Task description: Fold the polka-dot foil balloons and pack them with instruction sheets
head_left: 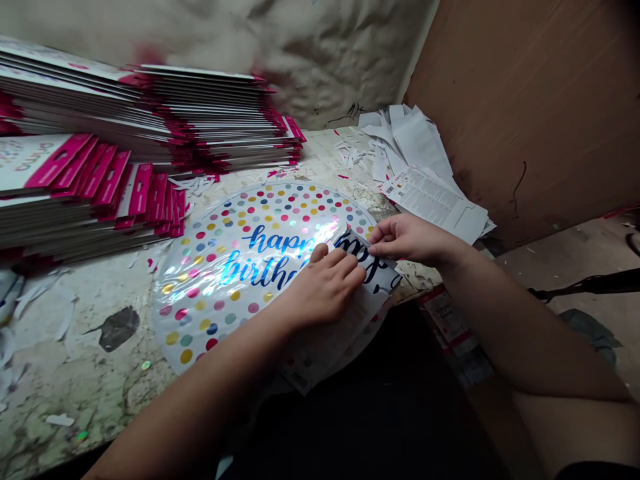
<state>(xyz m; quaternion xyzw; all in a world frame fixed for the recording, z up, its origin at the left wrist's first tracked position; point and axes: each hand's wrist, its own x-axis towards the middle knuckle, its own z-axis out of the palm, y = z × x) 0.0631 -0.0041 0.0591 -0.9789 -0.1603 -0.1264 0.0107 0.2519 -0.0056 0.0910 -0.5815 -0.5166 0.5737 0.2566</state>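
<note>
My left hand (325, 283) lies flat, fingers closed together, and presses down on the folded edge of the round, shiny foil balloon with coloured dots and blue "happy birthday" lettering (235, 267), so that the slippery foil does not spring open again. My right hand (407, 239) makes a narrow pinch grip with thumb and fingertips on the turned-over flap of the same balloon, just beside my left fingers; I think I hold it this tight to keep the fold line straight. Under the fold I see a white printed paper card (325, 350), partly covered by the foil. The balloon lies flat on the worn, pale table (95, 380), close to its front edge, where both hands reach it easily. Further left are tall stacks of white cards with pink tops (100, 180), and at the back right a loose heap of white printed paper sheets (425, 173) leans near the brown board wall (525, 100).
</note>
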